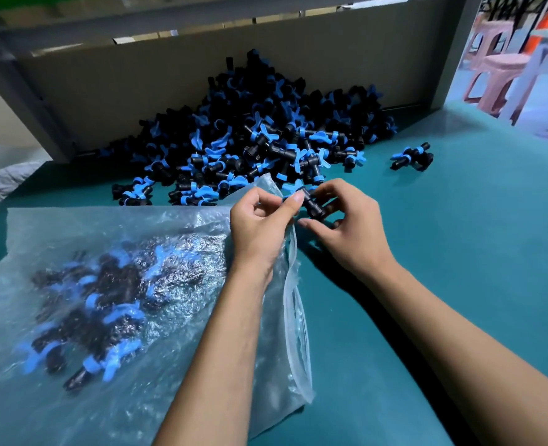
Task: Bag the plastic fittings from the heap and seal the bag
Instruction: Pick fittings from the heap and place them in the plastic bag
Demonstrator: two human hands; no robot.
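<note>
Fittings [105,304] partly bagged; right hand [346,226] grasping black fitting [313,206], left hand [259,220] pinching bag [185,226] mouth beside it; heap [259,130] large, zip unsealed.

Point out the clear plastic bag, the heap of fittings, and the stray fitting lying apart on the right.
Clear plastic bag [182,220]: head view, bare upper film.
Heap of black-and-blue plastic fittings [259,123]: head view, centre.
Stray black-and-blue fitting [411,156]: head view, body.

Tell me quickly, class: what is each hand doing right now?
Left hand: pinching the open edge of the plastic bag.
Right hand: gripping a black fitting at the bag's mouth.
</note>
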